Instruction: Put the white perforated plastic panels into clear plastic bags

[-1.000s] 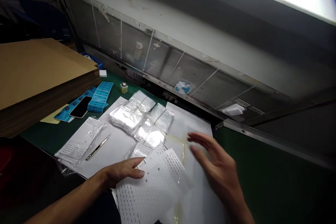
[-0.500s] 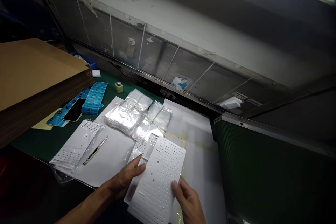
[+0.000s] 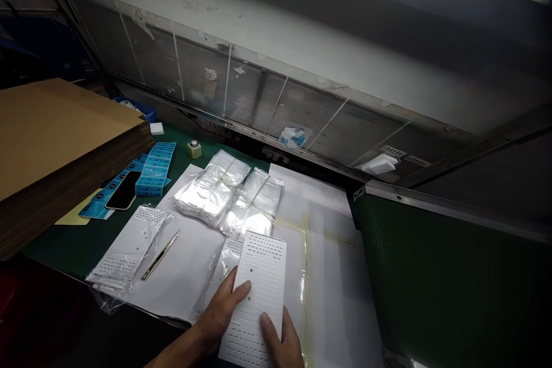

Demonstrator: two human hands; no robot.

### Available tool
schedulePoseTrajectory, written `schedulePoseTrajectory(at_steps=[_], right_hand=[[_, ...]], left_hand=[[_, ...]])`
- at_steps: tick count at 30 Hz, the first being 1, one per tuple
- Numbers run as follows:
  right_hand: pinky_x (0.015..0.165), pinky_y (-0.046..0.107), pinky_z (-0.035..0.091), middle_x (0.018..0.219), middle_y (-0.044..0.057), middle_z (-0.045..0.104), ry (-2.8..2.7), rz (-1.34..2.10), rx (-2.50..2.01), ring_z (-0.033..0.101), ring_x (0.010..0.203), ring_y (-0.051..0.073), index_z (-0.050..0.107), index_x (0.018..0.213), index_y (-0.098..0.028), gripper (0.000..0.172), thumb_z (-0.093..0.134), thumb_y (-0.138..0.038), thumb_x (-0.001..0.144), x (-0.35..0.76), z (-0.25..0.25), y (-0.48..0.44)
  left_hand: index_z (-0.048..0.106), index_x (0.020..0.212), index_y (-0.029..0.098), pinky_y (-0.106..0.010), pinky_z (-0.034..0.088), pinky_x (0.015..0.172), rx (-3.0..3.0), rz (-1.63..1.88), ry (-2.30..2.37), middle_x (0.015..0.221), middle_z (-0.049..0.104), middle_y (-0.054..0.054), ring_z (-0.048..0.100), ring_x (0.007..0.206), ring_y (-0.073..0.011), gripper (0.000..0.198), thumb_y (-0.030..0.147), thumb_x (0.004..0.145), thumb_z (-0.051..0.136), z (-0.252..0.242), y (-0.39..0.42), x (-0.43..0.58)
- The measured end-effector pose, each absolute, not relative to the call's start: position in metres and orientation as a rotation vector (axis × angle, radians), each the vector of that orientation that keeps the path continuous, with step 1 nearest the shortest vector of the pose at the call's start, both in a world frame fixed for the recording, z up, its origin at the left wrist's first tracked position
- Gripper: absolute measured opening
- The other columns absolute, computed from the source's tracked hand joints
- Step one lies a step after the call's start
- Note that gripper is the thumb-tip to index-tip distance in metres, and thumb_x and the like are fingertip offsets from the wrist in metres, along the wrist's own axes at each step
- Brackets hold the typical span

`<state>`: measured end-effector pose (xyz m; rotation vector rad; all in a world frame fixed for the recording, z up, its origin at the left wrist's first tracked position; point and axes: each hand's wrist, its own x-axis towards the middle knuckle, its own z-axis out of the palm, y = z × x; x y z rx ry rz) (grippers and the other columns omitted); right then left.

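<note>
A white slotted panel (image 3: 259,293), long and flat with rows of short slits and a few small holes, is tilted up between my hands near the table's front edge. My left hand (image 3: 219,307) grips its left edge, thumb lying on the face. On the right edge my right hand (image 3: 282,339) is closed, with its thumb on the face and fingers behind. Partly hidden behind my left hand lies another slotted panel (image 3: 226,264) in clear plastic. More bagged slotted panels (image 3: 129,247) lie at the left, beside a utility knife (image 3: 160,255).
Two tied bundles of clear plastic bags (image 3: 213,184) lie behind the panels on white sheeting (image 3: 185,259). To the left are a phone (image 3: 123,190), blue labels (image 3: 156,169), a small bottle (image 3: 194,149) and a cardboard stack (image 3: 64,126). A green conveyor belt (image 3: 440,276) stands right.
My hands have brought the panels together into one aligned piece or stack. My right hand has moved left and down, and the panel now stands more upright in view.
</note>
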<state>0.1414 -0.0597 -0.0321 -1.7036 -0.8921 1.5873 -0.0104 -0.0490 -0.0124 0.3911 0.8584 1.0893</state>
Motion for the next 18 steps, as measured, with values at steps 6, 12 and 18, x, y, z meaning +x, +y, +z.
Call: schedulePoseTrajectory(at_steps=[6, 12, 18], right_hand=[[0.084, 0.037, 0.047, 0.107, 0.011, 0.064, -0.92, 1.276, -1.919, 0.059, 0.1, 0.03, 0.046, 0.116, -0.018, 0.066, 0.056, -0.063, 0.069, 0.199, -0.053, -0.04], [0.081, 0.035, 0.047, 0.108, 0.011, 0.062, -1.374, 0.967, -2.273, 0.061, 0.094, 0.027, 0.04, 0.12, -0.019, 0.056, 0.035, -0.058, 0.081, 0.25, -0.096, -0.033], [0.076, 0.032, 0.048, 0.107, 0.009, 0.063, -1.427, 0.904, -2.243, 0.062, 0.094, 0.026, 0.045, 0.116, -0.021, 0.051, 0.035, -0.055, 0.08, 0.242, -0.128, -0.048]], left_hand=[[0.047, 0.119, 0.02, -0.029, 0.048, 0.078, 1.288, 0.806, 1.607, 0.105, 0.061, -0.007, 0.058, 0.093, -0.0188, 0.04, 0.043, 0.093, 0.029, -0.075, 0.013, -0.01], [0.058, 0.093, 0.013, -0.04, 0.045, 0.083, 1.731, 0.363, 1.63, 0.095, 0.059, -0.006, 0.056, 0.09, -0.0196, 0.023, 0.033, 0.09, 0.047, -0.12, 0.112, -0.006], [0.058, 0.099, 0.013, -0.043, 0.047, 0.083, 1.922, -0.025, 1.597, 0.1, 0.059, -0.007, 0.057, 0.092, -0.0213, 0.027, 0.036, 0.084, 0.059, -0.148, 0.14, 0.015]])
